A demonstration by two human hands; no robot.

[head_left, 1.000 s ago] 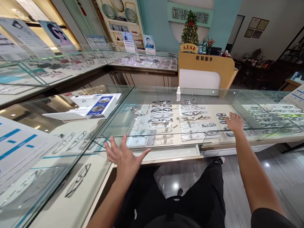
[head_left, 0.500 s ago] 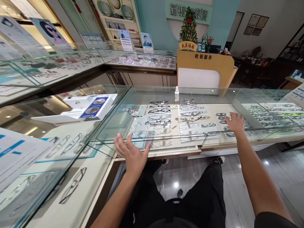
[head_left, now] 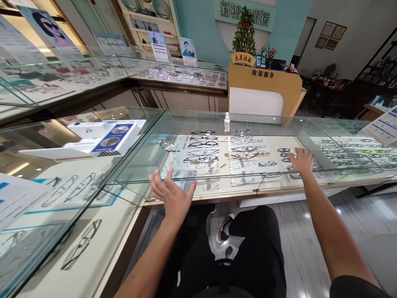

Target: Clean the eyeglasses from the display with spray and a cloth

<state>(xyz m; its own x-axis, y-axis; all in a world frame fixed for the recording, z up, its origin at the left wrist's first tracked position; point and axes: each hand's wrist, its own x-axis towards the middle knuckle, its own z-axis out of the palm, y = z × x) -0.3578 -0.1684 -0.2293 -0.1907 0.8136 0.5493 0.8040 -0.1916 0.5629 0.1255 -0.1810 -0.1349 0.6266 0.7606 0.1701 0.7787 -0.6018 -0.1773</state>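
Observation:
My left hand (head_left: 172,198) is open, its fingers spread at the front edge of the glass display counter (head_left: 266,124). My right hand (head_left: 300,161) rests farther right on the glass top, fingers bent over a small pale crumpled piece (head_left: 292,152) that looks like a cloth or wipe. Between the hands and farther back, a white spray bottle (head_left: 227,123) stands upright on the glass. Rows of eyeglasses (head_left: 203,145) lie under the glass, and more eyeglasses (head_left: 249,155) lie nearer my right hand.
At left, another glass case holds eyeglasses (head_left: 82,244), with an open white box (head_left: 102,138) on top. A printed sign (head_left: 383,126) stands at right. Behind is a yellow cashier desk (head_left: 263,89). My legs are below the counter edge.
The drawer front below my left hand, which stuck out earlier, is now in line with the counter. One foot has moved inward. Both hands stay at nearly the same places on the counter.

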